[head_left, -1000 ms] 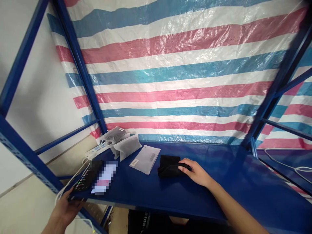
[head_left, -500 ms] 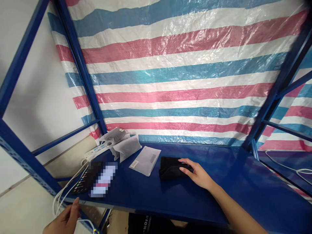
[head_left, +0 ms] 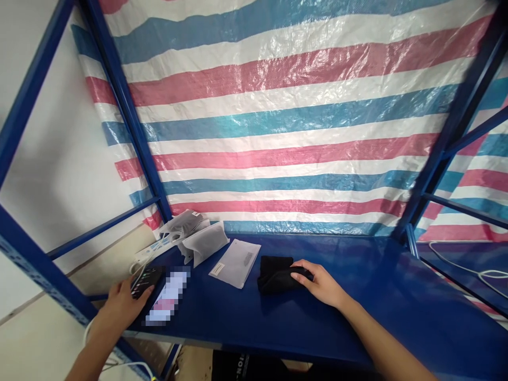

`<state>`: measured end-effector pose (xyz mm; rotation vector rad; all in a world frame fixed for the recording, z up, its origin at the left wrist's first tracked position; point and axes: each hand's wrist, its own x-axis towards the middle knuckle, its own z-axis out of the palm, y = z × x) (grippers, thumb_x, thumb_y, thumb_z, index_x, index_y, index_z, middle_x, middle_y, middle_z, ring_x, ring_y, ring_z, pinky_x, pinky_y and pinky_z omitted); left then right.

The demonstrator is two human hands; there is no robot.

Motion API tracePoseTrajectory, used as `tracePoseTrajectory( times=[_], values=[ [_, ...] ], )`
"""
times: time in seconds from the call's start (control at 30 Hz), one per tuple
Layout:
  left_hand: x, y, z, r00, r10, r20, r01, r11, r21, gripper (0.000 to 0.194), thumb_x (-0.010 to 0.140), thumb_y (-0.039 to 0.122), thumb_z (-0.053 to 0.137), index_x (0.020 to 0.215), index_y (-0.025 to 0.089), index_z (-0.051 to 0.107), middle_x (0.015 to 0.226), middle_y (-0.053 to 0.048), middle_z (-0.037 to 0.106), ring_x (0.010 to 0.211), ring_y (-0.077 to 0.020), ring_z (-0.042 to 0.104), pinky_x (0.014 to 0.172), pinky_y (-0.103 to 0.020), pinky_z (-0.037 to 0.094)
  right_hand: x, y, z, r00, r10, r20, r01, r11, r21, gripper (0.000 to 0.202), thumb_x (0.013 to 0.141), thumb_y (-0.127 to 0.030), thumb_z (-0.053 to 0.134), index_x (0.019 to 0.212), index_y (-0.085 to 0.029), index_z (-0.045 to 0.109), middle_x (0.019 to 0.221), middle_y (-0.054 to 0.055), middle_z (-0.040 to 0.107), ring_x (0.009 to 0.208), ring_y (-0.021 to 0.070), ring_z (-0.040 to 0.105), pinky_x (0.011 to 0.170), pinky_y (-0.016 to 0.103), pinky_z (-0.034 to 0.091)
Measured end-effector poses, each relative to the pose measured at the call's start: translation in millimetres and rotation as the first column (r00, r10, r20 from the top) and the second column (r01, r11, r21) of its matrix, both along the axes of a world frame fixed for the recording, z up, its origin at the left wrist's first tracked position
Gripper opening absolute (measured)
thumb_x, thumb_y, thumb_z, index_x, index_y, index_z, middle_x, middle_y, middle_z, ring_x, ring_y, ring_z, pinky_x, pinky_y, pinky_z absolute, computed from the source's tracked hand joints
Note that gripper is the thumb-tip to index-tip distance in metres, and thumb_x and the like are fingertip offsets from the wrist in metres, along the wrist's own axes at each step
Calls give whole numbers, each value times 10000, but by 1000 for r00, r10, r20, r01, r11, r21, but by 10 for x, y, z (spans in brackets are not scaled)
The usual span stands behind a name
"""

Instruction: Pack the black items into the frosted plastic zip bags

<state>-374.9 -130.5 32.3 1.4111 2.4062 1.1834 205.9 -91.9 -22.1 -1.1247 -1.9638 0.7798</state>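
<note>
My left hand (head_left: pixel 125 304) rests on a black device (head_left: pixel 148 283) with small coloured marks, at the left end of the blue shelf. Its thumb and fingers are spread over the device's two sides. Beside it lies a phone-like object (head_left: pixel 167 296) with a pixelated bright face. Right of the middle, my right hand (head_left: pixel 317 280) pinches the right edge of a folded black cloth (head_left: pixel 275 275) between thumb and fingers. A flat translucent pouch (head_left: pixel 236 263) with a small label lies to the left of the cloth, not touching it.
Crumpled translucent bags (head_left: pixel 206 241) and a white power strip (head_left: pixel 153 251) with cables sit at the back left. Blue metal posts (head_left: pixel 119 106) frame the shelf (head_left: pixel 381 296). A striped plastic sheet (head_left: pixel 286 121) hangs behind. Dark fabric with lettering (head_left: pixel 246 365) shows below the front edge.
My left hand has moved up from below the shelf's front edge onto the black device. My right hand stays at the black cloth, and the view has shifted slightly.
</note>
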Motion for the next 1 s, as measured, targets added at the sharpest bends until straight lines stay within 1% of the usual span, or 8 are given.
tracePoseTrajectory(
  times=[0.1, 0.17, 0.3, 0.4, 0.57, 0.77, 0.9, 1.0],
  values=[
    [-13, 185, -32, 976, -42, -216, 4, 985, -175, 684, 795, 560, 774, 1289, 127, 584, 1362, -216, 570, 1289, -569, 592, 1089, -700, 446, 6, 6, -7, 1000, -1, -8, 2, 1000, 9, 385, 1053, -596, 566, 1232, -291, 719, 1121, 39, 777, 956, 247, 738, 769, 334, 562],
    [-31, 258, -71, 942, -105, -320, 22, 967, -253, 729, 825, 575, 742, 1348, 100, 565, 1429, -252, 535, 1265, -575, 617, 1068, -674, 470, 9, 10, -10, 1000, -2, -9, 2, 1000, 10, 376, 1054, -589, 567, 1231, -295, 721, 1120, 36, 778, 961, 246, 738, 779, 334, 561],
    [-104, 318, -165, 945, -116, -306, 54, 977, -205, 696, 789, 556, 752, 1306, 100, 654, 1488, -274, 522, 1348, -611, 544, 1131, -713, 393, 14, 19, -23, 1000, -4, 3, 4, 1000, -3, 397, 1051, -605, 564, 1237, -291, 721, 1128, 40, 777, 948, 247, 736, 763, 336, 555],
    [-177, 325, -234, 930, -109, -352, 13, 964, -265, 672, 812, 583, 716, 1330, 156, 703, 1558, -285, 474, 1434, -608, 470, 1159, -720, 373, 16, 27, -36, 1000, -7, 7, 7, 1000, -7, 409, 1052, -614, 558, 1247, -292, 715, 1126, 40, 776, 932, 244, 734, 747, 334, 553],
    [-208, 262, -309, 900, -110, -421, -3, 966, -258, 800, 917, 672, 596, 1538, 169, 560, 1710, -266, 302, 1444, -589, 474, 1160, -708, 403, 12, 21, -37, 1000, -2, 3, 2, 1000, 19, 383, 1057, -597, 563, 1234, -294, 717, 1110, 36, 771, 926, 236, 732, 726, 324, 544],
    [-15, 197, -212, 899, -73, -431, -28, 974, -223, 819, 973, 593, 541, 1598, 75, 435, 1642, -334, 339, 1407, -575, 526, 1122, -663, 460, 13, 16, -43, 1000, -4, 25, 3, 1000, 30, 370, 1062, -585, 570, 1221, -288, 722, 1111, 50, 756, 930, 236, 724, 708, 321, 533],
    [124, 186, -93, 879, -96, -467, -34, 964, -262, 730, 1022, 493, 467, 1558, -1, 476, 1574, -382, 397, 1334, -588, 580, 1094, -699, 455, 18, 33, -68, 999, -10, 37, 9, 1000, 26, 396, 1059, -599, 570, 1252, -287, 718, 1132, 60, 756, 930, 240, 722, 712, 326, 548],
    [404, 117, -49, 828, -75, -556, -41, 980, -193, 673, 1042, 486, 424, 1498, 12, 563, 1612, -361, 393, 1352, -612, 545, 1079, -764, 438, 7, 30, -77, 1000, -13, 18, 12, 998, 55, 381, 1059, -586, 583, 1244, -289, 733, 1137, 73, 753, 958, 251, 723, 727, 334, 564]
  ],
)
